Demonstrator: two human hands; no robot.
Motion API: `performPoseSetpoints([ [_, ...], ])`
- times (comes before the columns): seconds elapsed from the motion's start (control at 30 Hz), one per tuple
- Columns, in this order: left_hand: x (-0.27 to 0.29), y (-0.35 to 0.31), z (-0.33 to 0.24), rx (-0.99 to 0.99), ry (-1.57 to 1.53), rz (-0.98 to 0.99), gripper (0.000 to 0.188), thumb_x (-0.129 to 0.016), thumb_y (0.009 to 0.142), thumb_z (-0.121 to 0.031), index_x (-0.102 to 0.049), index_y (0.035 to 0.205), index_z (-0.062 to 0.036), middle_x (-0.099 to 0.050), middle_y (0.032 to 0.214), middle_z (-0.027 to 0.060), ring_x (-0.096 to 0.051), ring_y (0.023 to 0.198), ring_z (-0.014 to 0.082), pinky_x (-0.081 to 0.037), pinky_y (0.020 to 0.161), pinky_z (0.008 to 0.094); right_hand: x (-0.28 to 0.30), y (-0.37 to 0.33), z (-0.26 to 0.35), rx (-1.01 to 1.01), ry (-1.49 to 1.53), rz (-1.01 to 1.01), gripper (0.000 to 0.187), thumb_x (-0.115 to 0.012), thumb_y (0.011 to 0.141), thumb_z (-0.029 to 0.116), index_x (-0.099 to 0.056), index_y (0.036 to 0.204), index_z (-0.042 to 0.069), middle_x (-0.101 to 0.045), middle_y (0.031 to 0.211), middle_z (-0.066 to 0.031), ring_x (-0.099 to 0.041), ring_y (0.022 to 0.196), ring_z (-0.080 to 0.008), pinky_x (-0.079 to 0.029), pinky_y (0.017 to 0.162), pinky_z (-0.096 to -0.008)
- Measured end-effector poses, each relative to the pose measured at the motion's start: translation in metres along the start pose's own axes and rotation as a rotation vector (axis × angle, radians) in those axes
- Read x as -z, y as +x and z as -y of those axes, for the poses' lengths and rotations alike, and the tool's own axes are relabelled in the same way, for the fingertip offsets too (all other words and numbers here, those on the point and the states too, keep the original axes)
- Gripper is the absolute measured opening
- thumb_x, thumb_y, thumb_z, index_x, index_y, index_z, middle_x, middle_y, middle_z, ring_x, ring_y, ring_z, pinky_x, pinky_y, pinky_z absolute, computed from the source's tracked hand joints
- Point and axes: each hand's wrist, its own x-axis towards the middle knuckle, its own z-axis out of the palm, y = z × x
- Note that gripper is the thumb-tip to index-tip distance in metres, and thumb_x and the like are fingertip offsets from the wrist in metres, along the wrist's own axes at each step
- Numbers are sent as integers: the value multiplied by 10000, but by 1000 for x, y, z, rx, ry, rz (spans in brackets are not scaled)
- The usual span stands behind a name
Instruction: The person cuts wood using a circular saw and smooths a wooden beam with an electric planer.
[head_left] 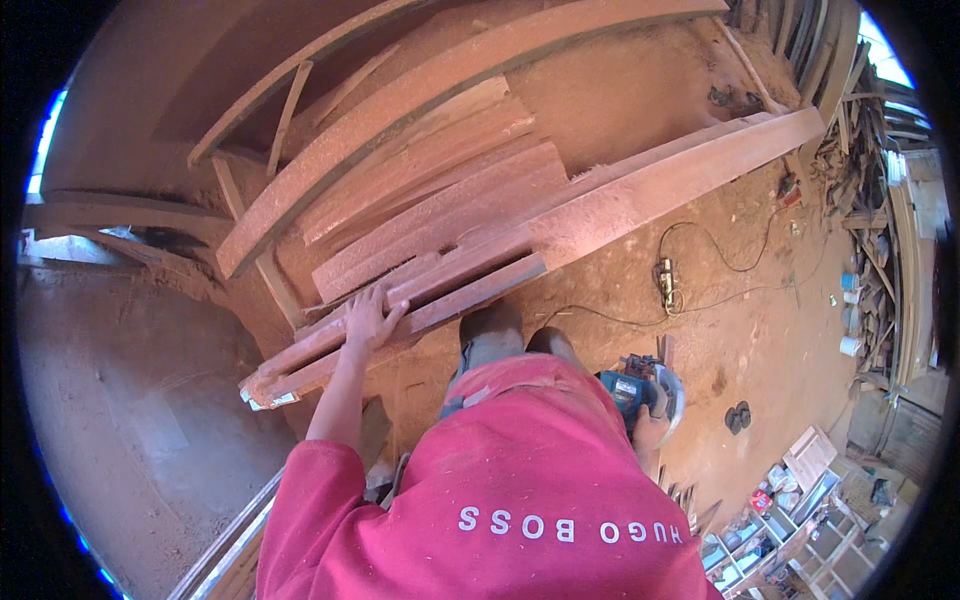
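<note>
Left hand (368,318): lay palm down near the left end of the long timber (640,210); fingers somewhat spread, thumb standing apart from them.
Right hand (652,428): was at the person's right side, fingers curled round the grip of the teal circular saw (625,390) — their far side was hidden.
Saw position: beside the right hip, well apart from the long timber; its rounded pale guard showed on the outer side. Contact with the floor (720,350) could not be told.
Timber position: ran slantwise before the person, from lower left to upper right, with a shorter strip (500,282) alongside and a dark gap between the two.
Stock beyond: dusty flat boards (450,215) lay just past the timber, under the sweep of a curved beam (420,105).
Floor items: a power strip (667,285) with cable, and a pair of dark sandals (738,418) — both to the right.
Clothing: red sweatshirt (480,460), dust at its hem.
</note>
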Motion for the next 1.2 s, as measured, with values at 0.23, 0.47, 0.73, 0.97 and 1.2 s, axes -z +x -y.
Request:
performPoseSetpoints([
  [0.23, 10, 35, 7, 102, 0, 148, 532, -510, 936, -567, -600, 1124, -78, -641, 1083, 162, -595, 1092, 357, -435, 917, 496, -18, 13, 31, -129, 9, 36, 323, -693, 765, 77, -680, 1048, -79, -709, 866, -164, -674, 771, -271, -533, 724, -401],
  [0.47, -25, 105, 43, 183, -146, 292, 655, -495, 904, -676, -626, 1124, -74, -697, 1017, 197, -649, 995, 415, -498, 858, 518, -30, 43, 23, -230, 160, 71, 305, -649, 817, 71, -654, 1084, -76, -668, 892, -109, -616, 743, -195, -513, 663, -349],
  [0.73, -18, 122, 47, 239, -119, 449, 934, -410, 772, -886, -749, 821, -18, -728, 900, 210, -700, 910, 387, -545, 802, 469, -44, 49, 59, -171, -84, 83, 456, -732, 818, 287, -685, 1050, -103, -696, 989, -235, -656, 863, -289, -532, 769, -425],
  [0.97, -3, 127, 38, 280, -63, 499, 928, -349, 833, -844, -760, 856, -13, -711, 926, 263, -688, 950, 415, -529, 861, 508, -28, 86, 30, -262, -413, 215, 487, -728, 821, 285, -664, 1093, -114, -691, 1035, -240, -660, 908, -315, -531, 814, -434],
  [1.2, 50, 183, 82, 240, -88, 142, 791, -403, 837, -820, -764, 881, -117, -725, 891, 208, -700, 912, 375, -545, 814, 497, -37, 91, 26, -190, -1, 155, 529, -667, 839, 188, -566, 1265, -109, -642, 1201, -213, -627, 1039, -311, -502, 915, -422],
])
